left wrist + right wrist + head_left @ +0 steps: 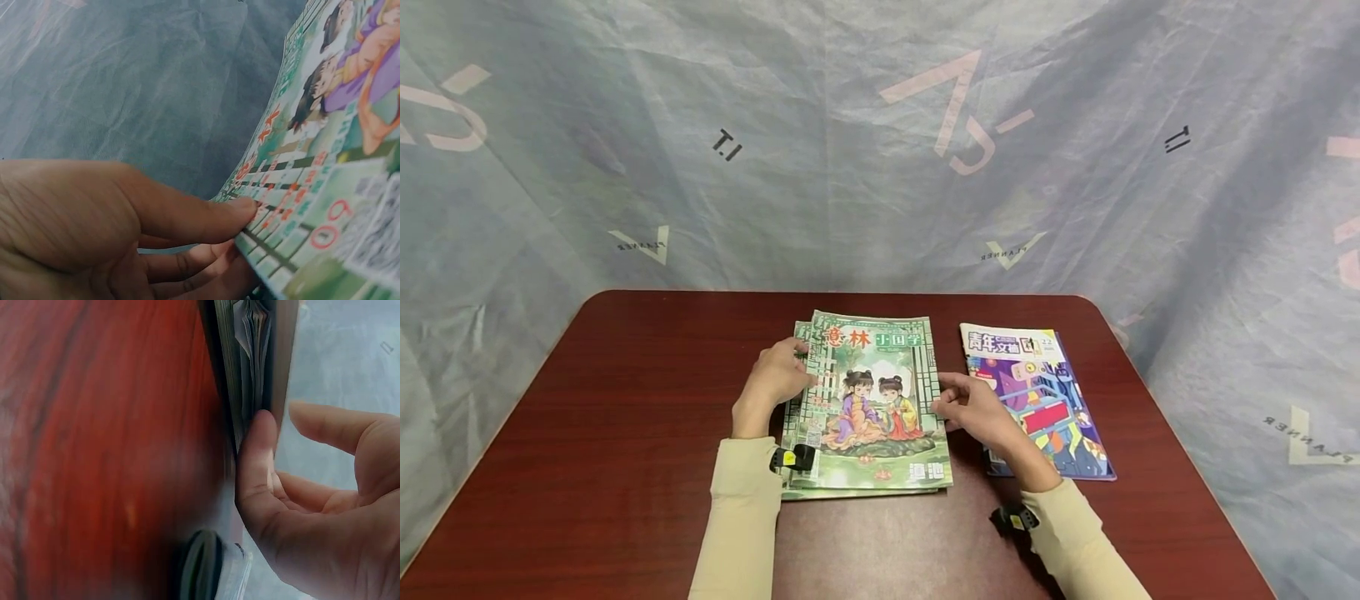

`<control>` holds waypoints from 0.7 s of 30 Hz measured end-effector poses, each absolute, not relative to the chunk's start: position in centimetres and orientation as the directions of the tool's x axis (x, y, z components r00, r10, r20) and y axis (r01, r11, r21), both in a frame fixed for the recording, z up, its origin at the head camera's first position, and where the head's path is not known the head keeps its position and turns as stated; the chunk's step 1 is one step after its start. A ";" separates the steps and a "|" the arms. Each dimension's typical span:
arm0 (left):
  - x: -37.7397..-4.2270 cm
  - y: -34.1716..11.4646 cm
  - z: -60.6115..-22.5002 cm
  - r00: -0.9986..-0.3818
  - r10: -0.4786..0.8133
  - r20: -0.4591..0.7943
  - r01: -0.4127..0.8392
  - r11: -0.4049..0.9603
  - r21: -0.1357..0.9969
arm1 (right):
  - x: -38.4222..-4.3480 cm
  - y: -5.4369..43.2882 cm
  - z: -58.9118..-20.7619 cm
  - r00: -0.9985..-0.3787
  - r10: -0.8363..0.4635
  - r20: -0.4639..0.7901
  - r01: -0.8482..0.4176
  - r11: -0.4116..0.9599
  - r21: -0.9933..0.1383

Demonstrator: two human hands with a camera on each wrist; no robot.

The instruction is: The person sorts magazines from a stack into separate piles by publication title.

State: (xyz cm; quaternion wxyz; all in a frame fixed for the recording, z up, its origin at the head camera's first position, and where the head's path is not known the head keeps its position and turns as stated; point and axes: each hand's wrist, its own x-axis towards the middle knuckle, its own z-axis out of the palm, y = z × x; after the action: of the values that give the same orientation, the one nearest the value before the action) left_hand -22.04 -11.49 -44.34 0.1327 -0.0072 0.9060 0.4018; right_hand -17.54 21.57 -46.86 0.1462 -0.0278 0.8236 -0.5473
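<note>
Two green illustrated magazines lie one on the other, the upper magazine (872, 408) offset to the right of the lower magazine (861, 493). Its cover shows two cartoon children. At its left edge, my left hand (777, 372) pinches the upper magazine, thumb on the cover and fingers curled beneath, as the left wrist view shows. My right hand (981, 408) is at the opposite edge with a fingertip (257, 434) against the page edges. Its other fingers are spread loosely.
Right of the pair lies a purple and white magazine (1063, 417), partly behind my right hand and forearm. All of this rests on a dark red wooden table (625, 433) with rounded far corners. A grey printed cloth (820, 167) hangs behind the table.
</note>
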 end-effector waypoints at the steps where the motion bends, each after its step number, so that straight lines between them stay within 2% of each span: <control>1: -22.1 -11.5 -44.3 -0.963 0.101 -0.249 -0.119 0.670 0.733 | -17.6 21.6 -46.8 -0.956 -0.202 -0.211 0.116 0.401 -0.909; 9: -22.0 -10.9 -44.2 -0.952 0.156 -0.262 -0.100 0.651 0.753 | -17.6 22.0 -46.5 -0.950 -0.175 -0.260 0.177 0.382 -0.907; 21: -22.0 -10.9 -44.2 -0.947 0.172 -0.273 -0.110 0.623 0.775 | -17.6 22.1 -46.6 -0.950 -0.199 -0.241 0.152 0.381 -0.912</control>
State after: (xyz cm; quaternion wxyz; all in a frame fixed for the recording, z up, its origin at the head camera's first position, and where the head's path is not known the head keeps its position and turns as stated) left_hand -22.01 -10.94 -44.18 0.1624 0.0175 0.8859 0.4341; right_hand -17.65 22.12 -46.63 0.1576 -0.0145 0.8158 -0.5563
